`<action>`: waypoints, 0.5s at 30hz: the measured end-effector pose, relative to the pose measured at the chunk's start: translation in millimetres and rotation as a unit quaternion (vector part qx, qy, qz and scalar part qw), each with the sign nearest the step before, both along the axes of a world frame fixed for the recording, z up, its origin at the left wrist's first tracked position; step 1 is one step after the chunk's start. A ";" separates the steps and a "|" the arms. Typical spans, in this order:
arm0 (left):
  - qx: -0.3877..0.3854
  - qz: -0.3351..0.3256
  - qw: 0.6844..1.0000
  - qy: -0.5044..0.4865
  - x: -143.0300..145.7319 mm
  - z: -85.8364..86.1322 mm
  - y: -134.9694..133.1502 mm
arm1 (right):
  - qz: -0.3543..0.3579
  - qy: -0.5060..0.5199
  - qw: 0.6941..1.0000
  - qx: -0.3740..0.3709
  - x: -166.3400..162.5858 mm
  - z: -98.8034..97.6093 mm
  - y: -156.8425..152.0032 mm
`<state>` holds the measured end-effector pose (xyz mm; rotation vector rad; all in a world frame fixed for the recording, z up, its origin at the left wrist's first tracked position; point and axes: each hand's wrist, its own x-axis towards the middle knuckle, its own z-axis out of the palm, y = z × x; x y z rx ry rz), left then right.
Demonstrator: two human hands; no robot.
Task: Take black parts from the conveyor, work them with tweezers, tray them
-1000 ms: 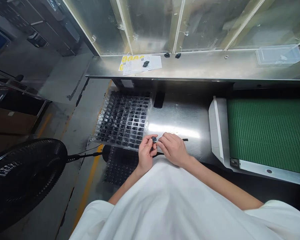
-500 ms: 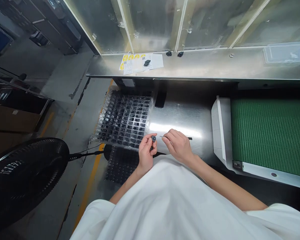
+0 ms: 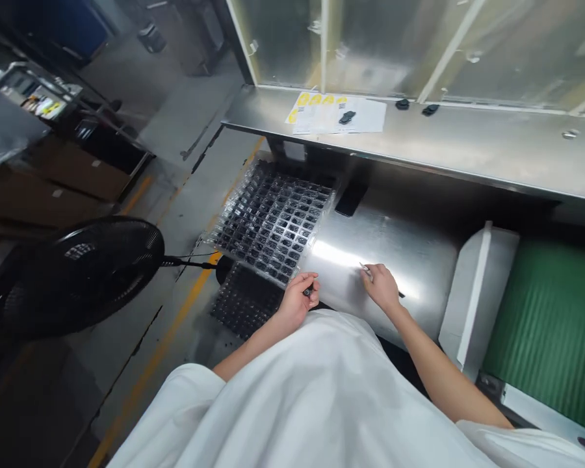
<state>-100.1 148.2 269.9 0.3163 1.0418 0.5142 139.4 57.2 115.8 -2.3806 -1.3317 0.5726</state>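
Note:
My left hand [image 3: 298, 300] is closed around a small black round part [image 3: 307, 292], mostly hidden by the fingers, just off the near right corner of a clear plastic tray [image 3: 273, 214]. Rows of small dark parts fill that tray's pockets. Over the steel bench [image 3: 385, 240], my right hand [image 3: 382, 286] pinches a slim pointed metal tool [image 3: 363, 266], its tip facing left. I cannot tell its exact kind. A dark end [image 3: 402, 294] shows on the hand's other side. The two hands are well apart.
A black phone [image 3: 351, 197] lies behind the bench's middle. On the shelf [image 3: 492, 143] are papers [image 3: 370, 117] with a black part [image 3: 347, 117], plus two more parts. A green conveyor belt [image 3: 550, 325] is at right, a black fan [image 3: 78, 279] at left.
My right hand has moved away to the right with the tool, widening the gap between my hands. My left fingers have closed further over the part. The camera view has turned and shifted left.

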 end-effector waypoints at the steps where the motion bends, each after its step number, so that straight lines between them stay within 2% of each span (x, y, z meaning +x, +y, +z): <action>1: -0.004 0.020 1.000 0.011 -3.7 -3.4 -1.9 | 0.005 -0.003 1.000 -0.008 3.6 -8.4 -1.6; 5: -0.010 0.104 0.993 0.052 -22.2 -17.1 -10.6 | 0.029 -0.011 0.999 -0.022 13.8 -30.5 -3.9; 10: -0.001 0.174 0.979 0.105 -50.3 -33.3 -7.7 | 0.051 -0.010 0.999 -0.018 20.2 -40.6 -3.3; 13: 0.042 0.192 0.970 0.143 -72.1 -39.3 20.1 | 0.056 -0.006 0.998 -0.015 20.4 -40.3 -9.4; 15: 0.087 0.194 0.961 0.179 -88.5 -42.1 53.3 | 0.058 0.002 0.998 -0.019 19.3 -38.7 -19.0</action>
